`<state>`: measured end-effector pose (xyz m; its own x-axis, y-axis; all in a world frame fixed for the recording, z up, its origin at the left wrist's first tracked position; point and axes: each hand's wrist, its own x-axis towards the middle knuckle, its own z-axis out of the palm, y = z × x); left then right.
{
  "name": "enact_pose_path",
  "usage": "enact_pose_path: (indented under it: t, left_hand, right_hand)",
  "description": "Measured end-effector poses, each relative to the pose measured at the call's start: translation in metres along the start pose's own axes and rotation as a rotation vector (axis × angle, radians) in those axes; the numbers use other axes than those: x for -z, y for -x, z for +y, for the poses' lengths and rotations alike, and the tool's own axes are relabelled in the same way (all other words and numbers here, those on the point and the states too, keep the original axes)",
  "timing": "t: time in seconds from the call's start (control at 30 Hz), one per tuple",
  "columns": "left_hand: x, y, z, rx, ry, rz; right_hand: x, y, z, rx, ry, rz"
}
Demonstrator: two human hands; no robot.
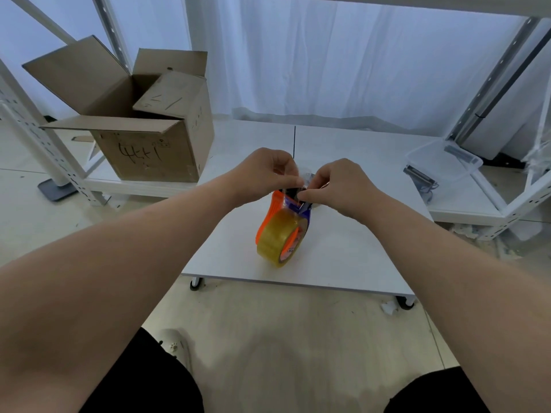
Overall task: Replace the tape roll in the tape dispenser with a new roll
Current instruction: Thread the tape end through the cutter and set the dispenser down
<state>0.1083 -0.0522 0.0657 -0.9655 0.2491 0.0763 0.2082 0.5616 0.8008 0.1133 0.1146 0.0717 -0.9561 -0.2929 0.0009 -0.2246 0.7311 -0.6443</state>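
Left hand (269, 171) and right hand (340, 181) pinch the orange tape dispenser's (281, 216) far end on the desk (357, 234); an open cardboard box (140, 120) stands far-left and a clear plastic container (444, 159) far-right, both well apart.

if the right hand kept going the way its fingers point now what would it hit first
The right hand points leftward across the top of the orange and blue tape dispenser. Going straight on, it would probably meet the left hand fingertips first, just past the dispenser's top; depth is unclear.

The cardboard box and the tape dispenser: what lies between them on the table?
Nothing; the head view shows bare white table between cardboard box and tape dispenser.
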Motion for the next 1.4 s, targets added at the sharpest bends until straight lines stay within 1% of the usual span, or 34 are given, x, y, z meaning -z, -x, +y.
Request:
enact_pose_path:
  t: [0.37, 0.5, 0.8, 1.07, 1.13, 1.23, 1.3, 1.4]
  left_hand:
    - [-0.003, 0.001, -0.004, 0.046, 0.017, 0.138]
    - [-0.002, 0.000, -0.007, 0.067, 0.026, 0.154]
    - [-0.007, 0.000, -0.006, 0.058, -0.009, 0.164]
    - [-0.006, 0.000, -0.013, 0.079, 0.056, 0.156]
    - [-0.007, 0.001, -0.016, 0.088, 0.110, 0.162]
    - [-0.007, 0.001, -0.017, 0.093, 0.138, 0.152]
    - [-0.006, 0.002, -0.018, 0.096, 0.140, 0.136]
    - [-0.004, 0.004, -0.018, 0.110, 0.182, 0.109]
  right_hand:
    - [-0.014, -0.006, -0.002, 0.043, 0.051, 0.128]
    - [-0.016, -0.005, -0.003, 0.053, 0.011, 0.140]
    - [-0.020, -0.005, -0.005, 0.036, 0.027, 0.162]
    - [-0.021, -0.005, 0.000, -0.026, -0.150, 0.105]
    - [-0.021, -0.007, 0.003, -0.054, -0.257, 0.113]
    - [-0.022, -0.006, 0.003, -0.144, -0.442, 0.101]
    - [-0.024, -0.006, 0.005, -0.155, -0.442, 0.069]
    - [-0.024, -0.005, 0.011, -0.120, -0.388, -0.008]
